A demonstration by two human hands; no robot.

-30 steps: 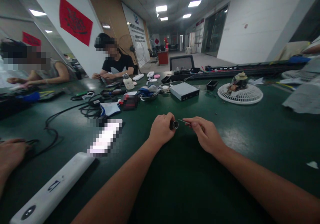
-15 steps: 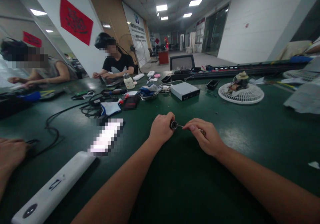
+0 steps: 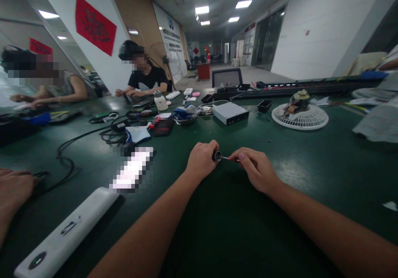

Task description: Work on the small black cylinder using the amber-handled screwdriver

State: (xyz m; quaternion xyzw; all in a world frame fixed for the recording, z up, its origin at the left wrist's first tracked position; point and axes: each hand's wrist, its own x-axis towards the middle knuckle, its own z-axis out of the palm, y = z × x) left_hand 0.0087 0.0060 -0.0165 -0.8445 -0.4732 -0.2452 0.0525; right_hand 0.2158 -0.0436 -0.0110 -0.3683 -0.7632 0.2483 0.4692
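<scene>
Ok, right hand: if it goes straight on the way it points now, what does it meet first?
Probably the small black cylinder in the left hand. The right hand points at it, and the thin metal pin in its fingers seems to reach its end, though depth is hard to judge.

Left hand [image 3: 201, 160] grips a small black cylindrical part [image 3: 217, 155]. Right hand [image 3: 256, 169] pinches a thin metal rod [image 3: 231, 158], its tip at the part's end (contact unverifiable at this resolution), both over a green workbench mat [image 3: 236, 228].
</scene>
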